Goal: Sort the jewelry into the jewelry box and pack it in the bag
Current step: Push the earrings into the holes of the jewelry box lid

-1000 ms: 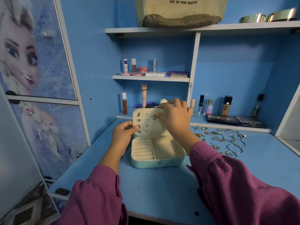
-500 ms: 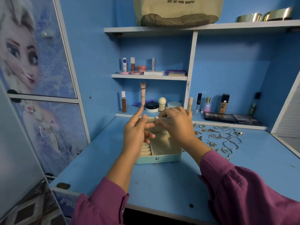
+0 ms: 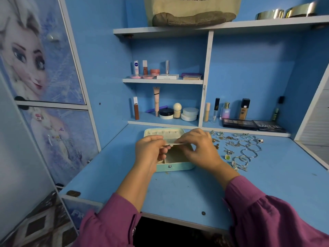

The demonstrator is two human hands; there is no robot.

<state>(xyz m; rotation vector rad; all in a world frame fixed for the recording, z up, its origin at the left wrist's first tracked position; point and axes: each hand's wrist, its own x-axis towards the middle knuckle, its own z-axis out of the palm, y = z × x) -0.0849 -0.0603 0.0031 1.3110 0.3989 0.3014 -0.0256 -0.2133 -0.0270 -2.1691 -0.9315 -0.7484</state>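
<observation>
- Head view takes in a blue desk (image 3: 178,193) with shelving behind it; the bare front of the desk fills the lower middle, and purple sleeves enter from the bottom corners.
- High on the top shelf sits the beige bag (image 3: 192,11), its printed side facing out. It stands well apart from everything on the desk, so the packing step looks not yet begun.
- At the middle of the desk lies the jewelry box (image 3: 178,165), mint-coloured and open, its lid tipped back flat toward the shelves. The hands hide much of its inside, and the part that shows appears to hold nothing.
- To the right of the box the loose jewelry (image 3: 245,150) is spread on the desk: hoops, rings, earrings and small charms, many pieces in all. Most of the sorting seems still to be done.
- Over the box, the left hand (image 3: 149,152) and the right hand (image 3: 197,148) meet, fingers curled, each pinching one end of a thin pale panel (image 3: 175,144) held edge-on.
- What the panel carries cannot be told from here.
</observation>
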